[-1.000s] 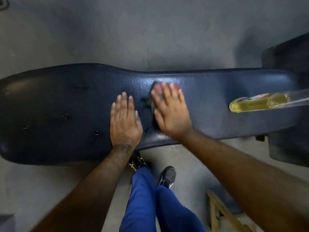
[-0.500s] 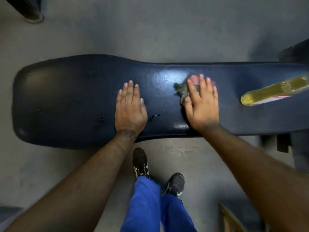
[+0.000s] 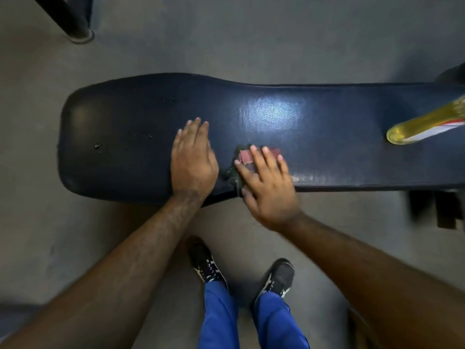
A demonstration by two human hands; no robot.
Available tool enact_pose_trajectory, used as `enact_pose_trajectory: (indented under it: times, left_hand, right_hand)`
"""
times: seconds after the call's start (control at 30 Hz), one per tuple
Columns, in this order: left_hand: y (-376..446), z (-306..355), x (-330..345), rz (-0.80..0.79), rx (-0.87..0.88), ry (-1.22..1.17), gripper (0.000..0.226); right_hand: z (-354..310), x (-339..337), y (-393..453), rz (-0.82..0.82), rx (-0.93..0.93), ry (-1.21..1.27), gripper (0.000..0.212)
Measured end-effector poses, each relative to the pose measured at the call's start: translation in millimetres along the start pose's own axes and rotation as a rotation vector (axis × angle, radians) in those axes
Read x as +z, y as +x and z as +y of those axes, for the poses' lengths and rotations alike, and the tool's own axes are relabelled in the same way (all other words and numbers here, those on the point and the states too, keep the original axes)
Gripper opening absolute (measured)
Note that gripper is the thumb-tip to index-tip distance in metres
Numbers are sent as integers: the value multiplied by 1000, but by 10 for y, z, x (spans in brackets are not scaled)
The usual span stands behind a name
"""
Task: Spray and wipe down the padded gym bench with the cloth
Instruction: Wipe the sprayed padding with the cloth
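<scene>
On the bench (image 3: 276, 114), at 3 o'clock: a bottle (image 3: 425, 127) is laid on its side, yellow liquid seen inside.
Cloth (image 3: 245, 157): spread near the pad's front edge, at centre.
Right hand (image 3: 266, 182): fingers straight, pressed flat on the cloth.
Left hand (image 3: 192, 159): laid flat, fingers extended, on the pad at the cloth's 9 o'clock.

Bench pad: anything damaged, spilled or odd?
Small dark pits or droplets dot the bench at its wide left end; cannot tell which. A spray bottle lies on the right end. Nothing else stands out.

Cloth (image 3: 245, 157) on bench (image 3: 327, 127); bottle (image 3: 425, 128) right
</scene>
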State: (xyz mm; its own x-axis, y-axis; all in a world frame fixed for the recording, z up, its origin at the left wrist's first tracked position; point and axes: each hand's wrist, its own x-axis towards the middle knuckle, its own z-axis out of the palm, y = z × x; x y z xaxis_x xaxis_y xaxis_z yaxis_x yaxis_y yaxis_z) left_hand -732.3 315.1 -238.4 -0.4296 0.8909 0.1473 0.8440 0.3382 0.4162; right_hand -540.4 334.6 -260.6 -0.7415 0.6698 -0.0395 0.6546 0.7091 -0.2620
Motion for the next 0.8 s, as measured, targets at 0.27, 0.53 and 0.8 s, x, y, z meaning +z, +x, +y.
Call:
enact_pose_trajectory:
  times: [0.27,0.53,0.8]
  left_hand:
    - [85,-425,-149,-9,-48,11,46]
    - [179,-757,-239,-27,-44,6,45]
    - [147,-920,-163,-66,-39,73,49]
  right_hand:
    - [-330,87,340,102,263,21,62]
    - [-51,-30,711,133,475,10,61]
    - [12,-65,785,13,114,-13,60]
